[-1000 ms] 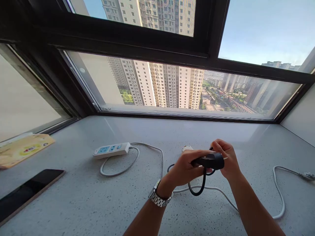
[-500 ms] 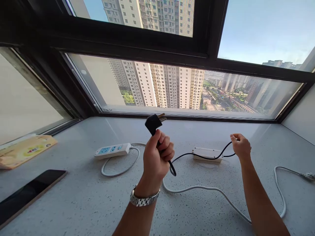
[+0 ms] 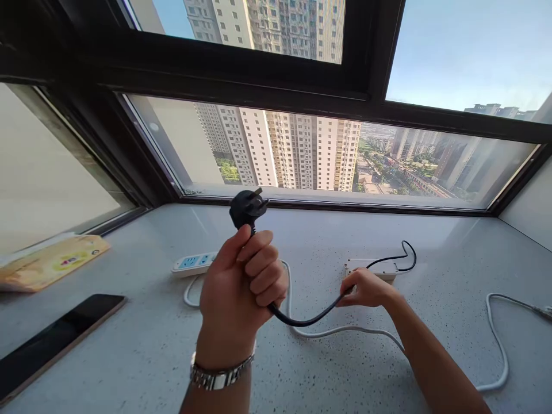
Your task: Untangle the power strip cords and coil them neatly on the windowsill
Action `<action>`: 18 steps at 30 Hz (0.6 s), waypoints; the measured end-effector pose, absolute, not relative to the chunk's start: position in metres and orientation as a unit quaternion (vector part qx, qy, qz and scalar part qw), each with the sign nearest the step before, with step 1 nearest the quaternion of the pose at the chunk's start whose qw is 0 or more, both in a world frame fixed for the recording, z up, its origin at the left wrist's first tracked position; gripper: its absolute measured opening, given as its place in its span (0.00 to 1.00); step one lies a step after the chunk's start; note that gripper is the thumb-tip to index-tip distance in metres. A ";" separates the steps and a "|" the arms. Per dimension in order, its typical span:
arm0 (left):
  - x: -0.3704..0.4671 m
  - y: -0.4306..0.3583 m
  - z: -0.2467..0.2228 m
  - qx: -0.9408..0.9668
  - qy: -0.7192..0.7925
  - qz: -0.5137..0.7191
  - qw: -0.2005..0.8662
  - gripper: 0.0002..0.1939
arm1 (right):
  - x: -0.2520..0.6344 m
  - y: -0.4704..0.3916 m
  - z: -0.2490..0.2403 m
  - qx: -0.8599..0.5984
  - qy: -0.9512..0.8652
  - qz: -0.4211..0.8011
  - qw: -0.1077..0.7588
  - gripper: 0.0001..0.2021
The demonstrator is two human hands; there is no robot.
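A black power plug (image 3: 246, 208) with metal prongs pokes up out of my left hand (image 3: 244, 282), whose fingers are wrapped round its cord just below the plug head. From that fist the black power cord (image 3: 310, 320) sags across to my right hand (image 3: 364, 287), where fingers and thumb pinch it. Past the right hand, the cord runs on over a white box (image 3: 375, 269) and bends in a loop at its right end. Behind my left hand lies a white power strip (image 3: 194, 264) with blue socket faces, its right part hidden by the hand.
A dark phone (image 3: 60, 339) rests at the left, below a yellow soft pack (image 3: 56, 264). The strip's white cable (image 3: 345, 329) winds across the speckled sill (image 3: 319, 368) toward a plug end (image 3: 547, 311) at the far right. A dark-framed window (image 3: 276, 86) rises behind.
My left hand has moved left and nearer, turning the plug so its prongs show. My right hand has come down and left along the black cord, now pinching it in front of the white box.
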State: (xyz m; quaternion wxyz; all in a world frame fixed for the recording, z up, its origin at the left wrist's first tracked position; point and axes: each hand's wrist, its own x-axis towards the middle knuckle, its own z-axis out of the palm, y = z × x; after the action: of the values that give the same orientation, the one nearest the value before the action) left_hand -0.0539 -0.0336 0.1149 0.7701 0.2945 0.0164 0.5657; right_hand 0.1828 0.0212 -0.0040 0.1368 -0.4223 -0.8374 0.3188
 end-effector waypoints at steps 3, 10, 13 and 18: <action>-0.067 -0.041 0.118 0.437 0.101 0.512 0.733 0.20 | 0.223 0.031 0.010 -0.591 -0.746 0.251 0.179 0.23; 0.012 -0.022 0.080 0.565 0.320 0.370 0.664 0.26 | 0.215 -0.006 0.058 -0.555 -0.537 0.383 0.507 0.15; 0.040 -0.011 0.060 0.470 0.324 0.528 0.629 0.26 | 0.177 -0.029 0.065 -0.522 -0.619 0.306 0.501 0.15; 0.043 -0.006 0.053 0.376 0.256 0.628 0.631 0.24 | 0.143 -0.048 0.063 -0.517 -0.758 0.197 0.345 0.30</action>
State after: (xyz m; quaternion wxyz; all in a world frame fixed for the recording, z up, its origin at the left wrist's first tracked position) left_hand 0.0426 -0.0064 0.0533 0.6314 0.3758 0.2563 0.6280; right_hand 0.1432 -0.0483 0.0633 0.3453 -0.5169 -0.7581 0.1972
